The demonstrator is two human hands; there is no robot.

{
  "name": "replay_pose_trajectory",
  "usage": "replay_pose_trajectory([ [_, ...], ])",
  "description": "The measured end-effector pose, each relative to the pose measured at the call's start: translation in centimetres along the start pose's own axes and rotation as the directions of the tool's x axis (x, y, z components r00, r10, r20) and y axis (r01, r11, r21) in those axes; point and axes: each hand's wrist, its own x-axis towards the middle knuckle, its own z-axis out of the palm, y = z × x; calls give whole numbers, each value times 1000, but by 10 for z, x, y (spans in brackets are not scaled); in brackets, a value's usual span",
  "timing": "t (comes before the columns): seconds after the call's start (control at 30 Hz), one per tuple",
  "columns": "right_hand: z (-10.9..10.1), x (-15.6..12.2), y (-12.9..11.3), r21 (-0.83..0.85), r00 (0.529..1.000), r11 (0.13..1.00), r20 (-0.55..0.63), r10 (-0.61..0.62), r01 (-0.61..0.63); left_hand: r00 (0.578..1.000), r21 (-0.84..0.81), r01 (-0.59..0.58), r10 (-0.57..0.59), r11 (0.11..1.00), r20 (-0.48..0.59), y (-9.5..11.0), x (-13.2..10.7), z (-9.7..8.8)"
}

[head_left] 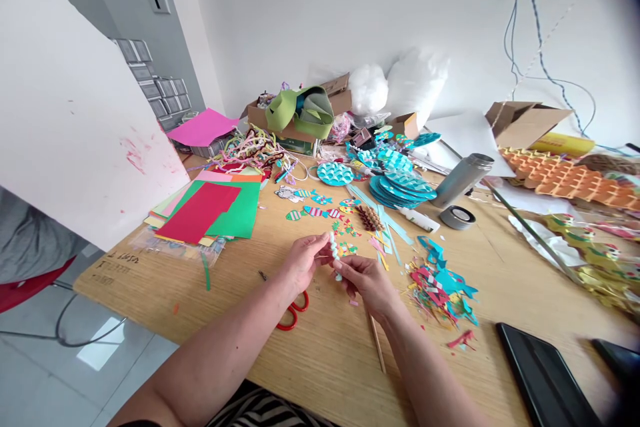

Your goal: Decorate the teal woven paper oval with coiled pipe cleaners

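Note:
Over the middle of the table, my left hand (306, 259) pinches the upper end of a pale blue, bumpy strip that looks like a pipe cleaner (335, 248). Its lower end is gripped between the thumb and fingers of my right hand (364, 280). Red-handled scissors (295, 312) lie under my left forearm, which partly hides them. A thin wooden stick (376, 340) rests beside my right forearm. Just beyond my hands are striped paper fish (316, 212) and a brown, bumpy bundle (370, 219).
Coloured paper sheets (200, 213) are stacked at the left. Blue paper plates (400, 188), a steel flask (464, 179) and its lid (457, 216) stand behind. Paper scraps (443, 287) and a black phone (543, 373) lie at the right. A white board (85, 107) leans in from the left.

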Motion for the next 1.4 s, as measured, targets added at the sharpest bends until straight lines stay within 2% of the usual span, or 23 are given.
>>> replay_pose_trajectory([
  [0.13, -2, 1, 1, -61, 996, 996, -57, -67, 64, 999, 110, 16, -22, 994, 48, -2, -2, 2],
  [0.43, 1, 4, 5, -182, 996, 981, -48, -80, 70, 1000, 180, -3, 5, 984, -8, -3, -1, 1],
  [0.67, 2, 3, 7, -206, 995, 975, -21, -94, 88, 1000, 210, -5, 8, 978, -13, -4, -2, 1],
  [0.9, 2, 3, 4, -180, 988, 976, -70, -136, 122, 1000, 179, -8, 13, 984, -28, -4, -1, 2],
  [1.07, 0, 4, 1, -140, 975, 981, -159, -157, 135, 1000, 176, -25, 24, 984, 8, -3, -3, 4],
  [1.17, -13, 7, -1, -180, 944, 969, -254, -213, 170, 1000, 196, 5, 0, 981, -25, -2, -3, 3],
  [1.23, -29, 10, -4, -295, 900, 943, -352, -257, 154, 999, 206, 26, -16, 978, -52, -2, -2, 2],
  [1.3, -49, 15, -8, -481, 837, 875, -452, -307, 61, 998, 208, 40, -29, 977, -54, -3, -2, 2],
  [1.4, -81, 29, -16, -556, 780, 830, -538, -319, -44, 999, 211, 48, -43, 976, -27, -4, -3, 2],
])
